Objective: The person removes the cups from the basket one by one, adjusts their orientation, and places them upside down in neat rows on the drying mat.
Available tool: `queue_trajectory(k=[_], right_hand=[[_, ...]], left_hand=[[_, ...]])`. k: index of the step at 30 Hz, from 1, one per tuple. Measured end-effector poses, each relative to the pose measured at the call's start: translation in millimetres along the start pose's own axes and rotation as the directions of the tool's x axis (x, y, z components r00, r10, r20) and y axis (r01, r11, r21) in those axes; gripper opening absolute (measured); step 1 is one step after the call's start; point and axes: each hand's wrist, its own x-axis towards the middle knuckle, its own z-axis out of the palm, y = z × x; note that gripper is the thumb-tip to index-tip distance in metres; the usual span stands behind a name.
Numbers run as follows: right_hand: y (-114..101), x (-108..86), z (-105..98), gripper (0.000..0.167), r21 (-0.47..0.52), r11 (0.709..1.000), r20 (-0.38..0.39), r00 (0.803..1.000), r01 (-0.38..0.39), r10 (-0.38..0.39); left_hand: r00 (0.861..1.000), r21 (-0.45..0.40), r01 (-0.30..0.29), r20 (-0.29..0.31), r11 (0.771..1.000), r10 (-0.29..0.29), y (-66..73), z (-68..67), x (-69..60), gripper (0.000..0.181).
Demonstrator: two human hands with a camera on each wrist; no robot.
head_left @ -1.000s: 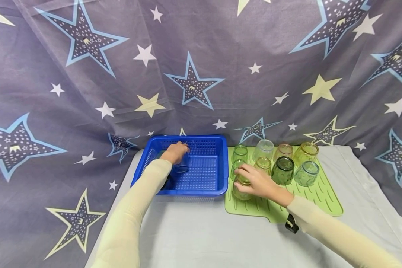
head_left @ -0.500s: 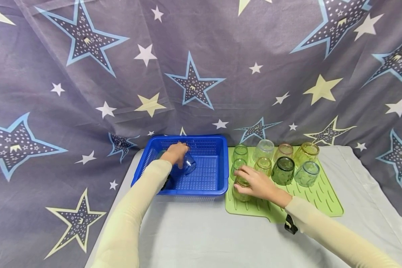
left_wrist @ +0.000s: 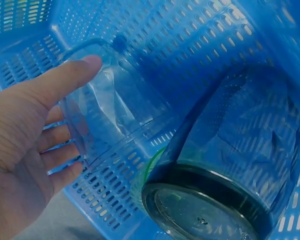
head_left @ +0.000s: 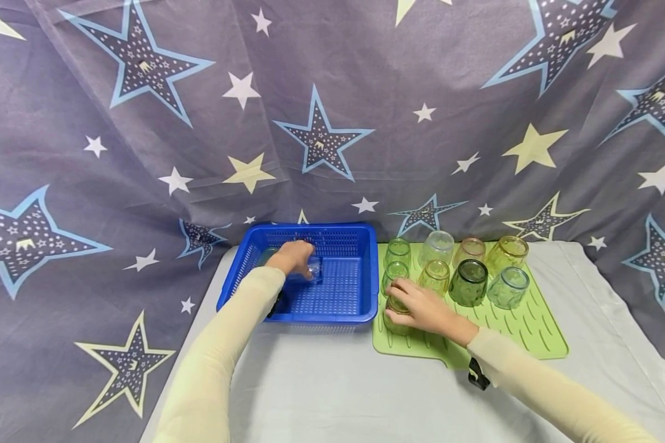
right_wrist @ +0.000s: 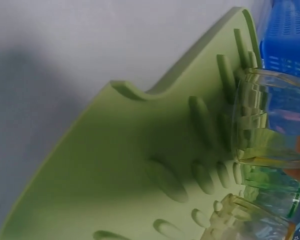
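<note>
Inside the blue basket, my left hand holds a clear glass, thumb on its near side and fingers around the other. It lies tilted in the head view. Beside it in the left wrist view leans a larger dark-tinted glass, with a green rim partly hidden behind. On the green mat, my right hand grips an upside-down yellowish glass at the front left corner. Only fingertips of that hand show at the edge of the right wrist view.
Several upturned glasses stand on the mat behind and right of my right hand, among them a green one, a yellow one, a dark green one and a light blue one. A star-patterned curtain hangs behind the white table.
The glass at my left hand has swung from near upright to lying, its end shifting right and up. My right hand has moved slightly left with the yellowish glass.
</note>
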Motion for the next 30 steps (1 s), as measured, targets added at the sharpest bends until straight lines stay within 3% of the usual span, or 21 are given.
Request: queue_trajectory(k=[13,22,30], right_hand=[[1.4,-6.0,5.5,0.039,0.017,0.999,0.037,0.999,-0.039,0.038],[0.5,-7.5,5.3,0.039,0.000,0.997,0.083,0.994,-0.077,0.076],[-1.5,-7.4,4.5,0.039,-0.014,0.996,0.090,0.992,-0.087,0.088]], left_hand=[[0.999,-0.013,0.021,0.043,1.000,-0.021,-6.6,2.9,-3.5,0.089],[0.996,-0.115,0.072,0.068,0.991,-0.065,-4.5,-1.8,-4.5,0.082],[0.989,-0.128,0.112,0.107,0.986,-0.098,-4.9,-2.0,1.0,0.079]])
